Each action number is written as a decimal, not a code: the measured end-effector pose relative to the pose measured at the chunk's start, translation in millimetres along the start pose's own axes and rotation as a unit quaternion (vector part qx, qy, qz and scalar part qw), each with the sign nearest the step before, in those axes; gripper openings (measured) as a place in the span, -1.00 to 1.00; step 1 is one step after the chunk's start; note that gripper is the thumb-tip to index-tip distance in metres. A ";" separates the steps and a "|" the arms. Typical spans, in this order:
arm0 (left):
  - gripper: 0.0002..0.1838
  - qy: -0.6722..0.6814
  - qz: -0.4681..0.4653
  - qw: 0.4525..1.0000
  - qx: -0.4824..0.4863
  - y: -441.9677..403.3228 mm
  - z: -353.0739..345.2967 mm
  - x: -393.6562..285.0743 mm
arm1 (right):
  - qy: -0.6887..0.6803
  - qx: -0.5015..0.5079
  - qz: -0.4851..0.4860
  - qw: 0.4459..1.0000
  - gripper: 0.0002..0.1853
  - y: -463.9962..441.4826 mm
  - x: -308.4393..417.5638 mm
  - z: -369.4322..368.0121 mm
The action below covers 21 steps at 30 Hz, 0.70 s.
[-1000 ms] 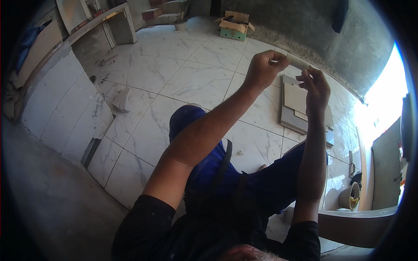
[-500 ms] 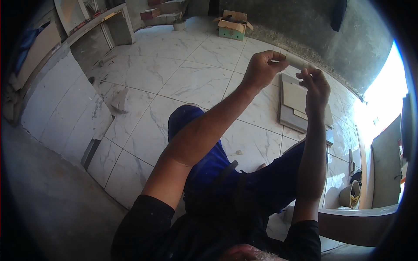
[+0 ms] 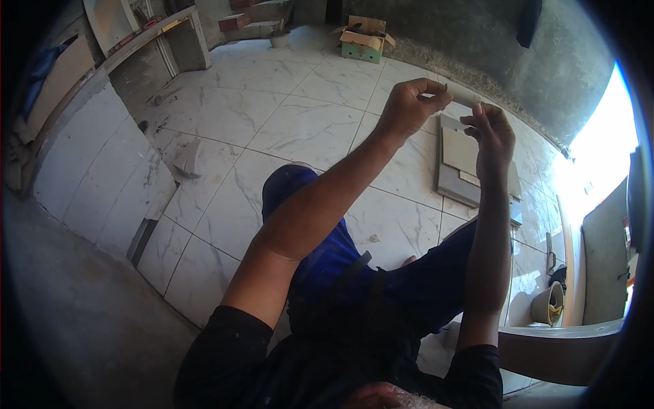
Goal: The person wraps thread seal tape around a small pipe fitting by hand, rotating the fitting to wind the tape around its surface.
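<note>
My left hand (image 3: 413, 108) is raised in front of me, thumb and forefinger pinched on a tiny thin dark thing that I cannot make out. To its right, my right hand (image 3: 493, 136) is held up with its fingers drawn together; whatever is between the fingertips is too small to name. The two hands are a short distance apart. Beyond and below them, a stack of boards (image 3: 460, 153) lies on the tiled floor (image 3: 306, 129), partly behind my right forearm.
An open cardboard box (image 3: 363, 48) stands by the back wall. At the left is a white tiled panel (image 3: 95, 163). A bucket (image 3: 545, 305) sits at the right, near a curved brown edge (image 3: 558, 354). A broken tile piece (image 3: 187, 160) lies on the floor.
The fingers of my right hand have shifted slightly. My left hand stays in nearly the same pinch. A dark strap end over my legs has moved to the right.
</note>
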<state>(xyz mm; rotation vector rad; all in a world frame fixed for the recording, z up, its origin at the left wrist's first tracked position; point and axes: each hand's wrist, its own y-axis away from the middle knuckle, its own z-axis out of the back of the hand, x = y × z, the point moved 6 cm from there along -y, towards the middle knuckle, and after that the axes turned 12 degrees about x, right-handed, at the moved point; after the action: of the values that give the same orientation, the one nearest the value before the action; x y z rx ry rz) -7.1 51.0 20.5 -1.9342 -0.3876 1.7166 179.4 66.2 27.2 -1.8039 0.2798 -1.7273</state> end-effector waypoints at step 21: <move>-0.66 -0.044 -0.003 0.999 0.001 3.0 -4.1 -6.3 | 0.015 -0.007 -0.016 1.000 -0.69 1.6 3.6 0.4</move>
<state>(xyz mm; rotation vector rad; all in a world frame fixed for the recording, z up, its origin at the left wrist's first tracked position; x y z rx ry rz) -4.5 44.4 24.3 -1.8588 -0.4219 1.8009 180.6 63.1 29.3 -1.8028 0.2767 -1.7809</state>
